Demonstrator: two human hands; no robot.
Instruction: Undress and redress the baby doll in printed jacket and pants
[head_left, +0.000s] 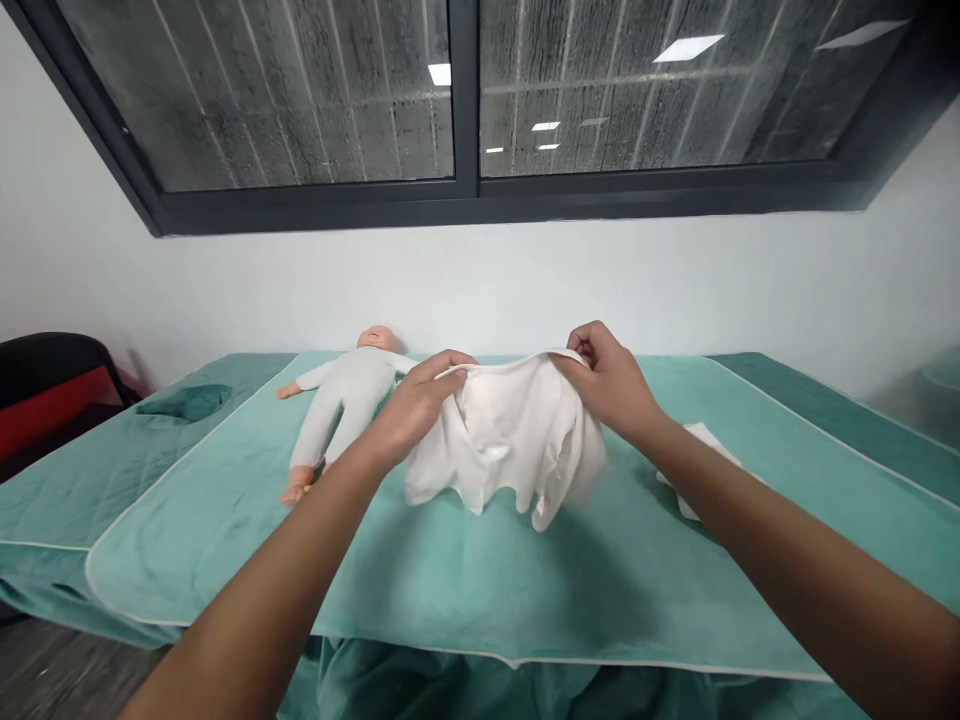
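Observation:
A white cloth garment (pixel 510 430) hangs in the air above the bed, its upper edge stretched between my two hands. My left hand (pixel 427 395) pinches the left end of that edge. At the right end, my right hand (pixel 606 375) grips the edge with curled fingers. The garment's lower part falls in loose, uneven folds, and its exact kind is hard to make out. Beyond my left hand, a baby doll (pixel 345 390) in a white long-sleeved suit lies on its back with bare feet towards me.
Green sheeting (pixel 480 590) with pale piping covers the bed. A folded white cloth (pixel 705 440) lies on it, partly behind my right forearm. A black and red chair (pixel 60 390) stands at the left. A dark-framed window (pixel 465 190) is set in the white wall behind.

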